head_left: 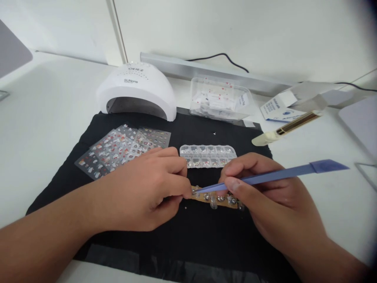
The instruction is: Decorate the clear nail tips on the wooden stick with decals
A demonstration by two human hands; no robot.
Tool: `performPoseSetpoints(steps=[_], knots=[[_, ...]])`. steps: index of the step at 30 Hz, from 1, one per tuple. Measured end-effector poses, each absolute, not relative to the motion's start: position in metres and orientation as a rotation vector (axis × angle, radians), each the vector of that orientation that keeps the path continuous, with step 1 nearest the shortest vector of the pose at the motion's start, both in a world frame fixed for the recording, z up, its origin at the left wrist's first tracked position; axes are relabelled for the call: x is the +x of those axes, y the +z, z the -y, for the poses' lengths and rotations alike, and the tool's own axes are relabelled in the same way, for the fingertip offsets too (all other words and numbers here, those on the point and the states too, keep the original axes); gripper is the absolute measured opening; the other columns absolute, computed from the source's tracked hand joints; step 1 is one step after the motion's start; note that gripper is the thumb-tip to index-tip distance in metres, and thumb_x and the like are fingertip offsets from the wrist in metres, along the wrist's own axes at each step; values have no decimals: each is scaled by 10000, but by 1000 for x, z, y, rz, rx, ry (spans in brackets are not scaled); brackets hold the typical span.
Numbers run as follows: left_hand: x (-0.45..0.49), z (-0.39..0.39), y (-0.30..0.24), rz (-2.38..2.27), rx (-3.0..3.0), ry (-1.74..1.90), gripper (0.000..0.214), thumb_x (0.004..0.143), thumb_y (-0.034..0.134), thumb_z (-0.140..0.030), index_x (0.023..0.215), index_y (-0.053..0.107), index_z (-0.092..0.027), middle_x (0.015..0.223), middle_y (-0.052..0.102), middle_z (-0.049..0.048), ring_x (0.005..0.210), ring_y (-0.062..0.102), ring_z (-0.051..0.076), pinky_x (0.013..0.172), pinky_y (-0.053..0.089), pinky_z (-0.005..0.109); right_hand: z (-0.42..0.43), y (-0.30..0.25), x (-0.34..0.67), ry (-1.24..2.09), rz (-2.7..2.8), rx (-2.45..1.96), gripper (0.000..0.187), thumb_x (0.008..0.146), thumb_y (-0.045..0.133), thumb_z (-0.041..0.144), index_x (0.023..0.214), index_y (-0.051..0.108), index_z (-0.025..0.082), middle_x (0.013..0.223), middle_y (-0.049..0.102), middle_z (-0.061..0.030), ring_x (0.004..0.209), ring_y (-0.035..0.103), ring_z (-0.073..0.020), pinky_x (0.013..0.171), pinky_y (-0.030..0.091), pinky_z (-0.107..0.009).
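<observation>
My right hand is closed round a pair of blue tweezers, whose thin tips point left. They reach the left end of a narrow tan strip that carries silvery round studs and clear false nail tips. At that same end my left hand has its fingers bent and pressed together on the strip, and they hide what lies beneath them. Just behind the strip lies a clear compartment case of small rhinestones. Sheets of nail stickers lie beyond my left hand.
A white nail lamp stands at the back left of the black mat. Behind the case are a clear plastic box of white packets and an open white carton. A cream bottle with a gold cap lies at the right.
</observation>
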State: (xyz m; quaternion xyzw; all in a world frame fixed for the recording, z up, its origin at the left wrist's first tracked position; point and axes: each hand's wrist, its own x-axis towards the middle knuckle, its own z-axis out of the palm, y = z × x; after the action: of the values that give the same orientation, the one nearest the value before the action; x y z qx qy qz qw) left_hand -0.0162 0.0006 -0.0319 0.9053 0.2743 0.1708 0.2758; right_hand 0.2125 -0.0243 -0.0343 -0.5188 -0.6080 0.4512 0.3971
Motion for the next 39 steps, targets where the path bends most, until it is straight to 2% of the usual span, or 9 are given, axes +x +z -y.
performPoseSetpoints(steps=[5, 11, 18, 23, 34, 39], knots=[[-17, 0, -30, -751, 2414, 442, 202, 825, 565, -36, 837, 686, -198, 815, 592, 6, 801, 497, 158, 723, 377, 302, 24, -36, 215, 1128, 1530, -1260, 63, 832, 694, 206, 793, 664, 245, 624, 639, 37, 531, 623, -110, 472, 510, -177], [-17, 0, -27, -740, 2366, 554, 198, 823, 533, -20, 845, 667, -164, 829, 582, 21, 781, 486, 146, 724, 388, 293, 22, -44, 222, 1119, 1426, -1091, 39, 859, 708, 252, 850, 674, 269, 655, 679, 26, 573, 650, -146, 505, 510, -252], [-14, 0, -31, -716, 2406, 476, 185, 857, 521, -29, 831, 644, -164, 864, 570, 23, 823, 468, 157, 749, 382, 301, 22, -49, 223, 959, 1313, -849, 84, 836, 711, 157, 868, 698, 234, 688, 678, 7, 624, 654, -162, 546, 508, -303], [-13, 0, -34, -745, 2415, 428, 208, 860, 522, -28, 853, 662, -182, 885, 548, 18, 842, 471, 159, 773, 367, 313, 21, -53, 224, 894, 1319, -849, 73, 852, 703, 197, 879, 690, 264, 680, 679, -1, 617, 657, -189, 540, 507, -331], [-14, 1, -33, -757, 2393, 417, 239, 844, 539, -49, 958, 677, -207, 954, 553, 34, 878, 488, 178, 798, 380, 330, 20, -54, 227, 861, 1290, -895, 66, 840, 731, 235, 867, 683, 271, 707, 698, 6, 589, 658, -175, 548, 544, -334], [-14, 1, -33, -748, 2394, 463, 200, 884, 517, -60, 904, 663, -196, 898, 535, 29, 838, 482, 167, 784, 386, 319, 20, -53, 226, 858, 1269, -878, 97, 835, 710, 186, 860, 698, 279, 698, 697, 8, 580, 652, -174, 545, 541, -338]])
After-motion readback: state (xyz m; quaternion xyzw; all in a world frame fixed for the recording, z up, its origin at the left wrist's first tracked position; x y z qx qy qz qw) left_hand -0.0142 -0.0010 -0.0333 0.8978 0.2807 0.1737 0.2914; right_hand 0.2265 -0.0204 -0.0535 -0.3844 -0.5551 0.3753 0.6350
